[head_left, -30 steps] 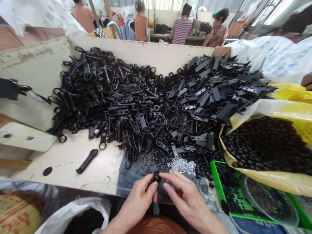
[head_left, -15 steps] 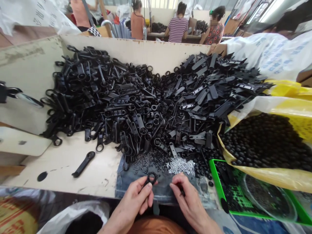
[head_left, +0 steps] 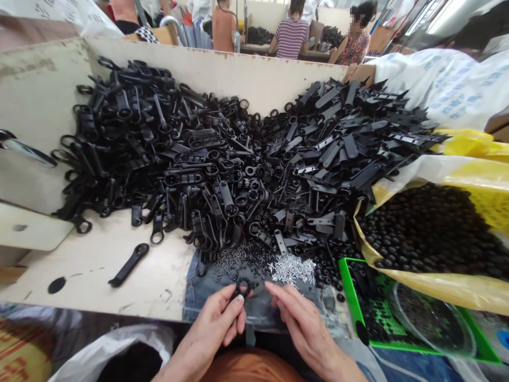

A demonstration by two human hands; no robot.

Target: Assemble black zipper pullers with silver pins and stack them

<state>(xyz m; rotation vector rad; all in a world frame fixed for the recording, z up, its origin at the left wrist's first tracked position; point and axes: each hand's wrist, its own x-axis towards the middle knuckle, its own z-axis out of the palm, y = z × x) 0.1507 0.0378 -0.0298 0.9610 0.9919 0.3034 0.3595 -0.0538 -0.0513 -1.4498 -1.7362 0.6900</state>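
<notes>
My left hand (head_left: 217,321) pinches a black plastic handle part (head_left: 248,292) with a ring-shaped end; the ring faces up above the fingertips and the rest is hidden by the hand. To its right, my right hand (head_left: 301,321) is held with fingers stretched out, and nothing shows in it. Just beyond its fingertips lies a heap of small silver pins (head_left: 293,269) on a dark cloth (head_left: 210,297). Tiny dark parts (head_left: 233,260) are spread left of the pins. One finished-looking black handle (head_left: 129,265) lies alone on the bench at left.
Large piles of black ring-ended parts (head_left: 131,138) and flat black pieces (head_left: 338,127) fill the boxed bench. At right stand a yellow-edged sack of black round pieces (head_left: 437,233) and a green tray (head_left: 350,286). Several people sit beyond the back board (head_left: 222,61).
My right hand has moved slightly left and its fingers have straightened; the dark thing seen by its palm no longer shows. My left hand still holds the ring-ended part. The view has shifted slightly.
</notes>
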